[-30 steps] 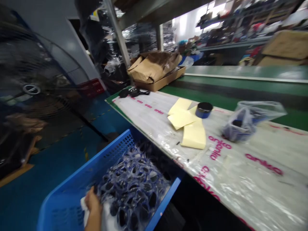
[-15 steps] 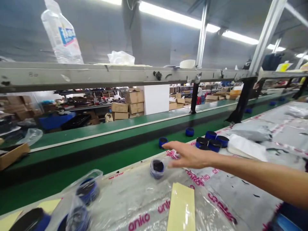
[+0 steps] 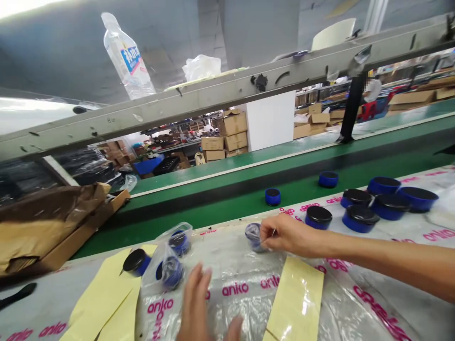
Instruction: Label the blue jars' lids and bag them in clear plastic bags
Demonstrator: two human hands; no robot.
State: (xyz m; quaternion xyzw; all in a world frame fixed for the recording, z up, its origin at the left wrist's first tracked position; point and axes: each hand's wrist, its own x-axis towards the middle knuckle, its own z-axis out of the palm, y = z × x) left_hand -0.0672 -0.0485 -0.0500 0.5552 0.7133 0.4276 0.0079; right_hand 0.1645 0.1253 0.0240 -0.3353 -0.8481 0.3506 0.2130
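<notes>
My right hand (image 3: 284, 234) reaches in from the right, its fingers pinched at the side of a clear plastic bag. Inside the bag is a round blue piece with a black top (image 3: 253, 237), resting near the sheet's far edge. Low in the middle, my left hand (image 3: 201, 305) is slightly blurred, fingers stretched apart and holding nothing. Left of it sit two more bagged blue pieces (image 3: 170, 272). A bare one (image 3: 137, 262) stands tilted on yellow paper (image 3: 106, 303). Just beyond my right wrist is another black-topped blue piece (image 3: 319, 217).
Several blue pieces (image 3: 391, 206) cluster at the right. Two more (image 3: 273, 196) stand on the green conveyor belt (image 3: 227, 208). A yellow paper strip (image 3: 296, 298) lies before me. A cardboard box (image 3: 71, 237) is at the left. Overhead, a metal shelf (image 3: 213, 94) carries a plastic bottle (image 3: 128, 61).
My right hand has closed from open fingers onto the bagged piece's plastic. My left hand has come into view. The camera has turned left and tilted.
</notes>
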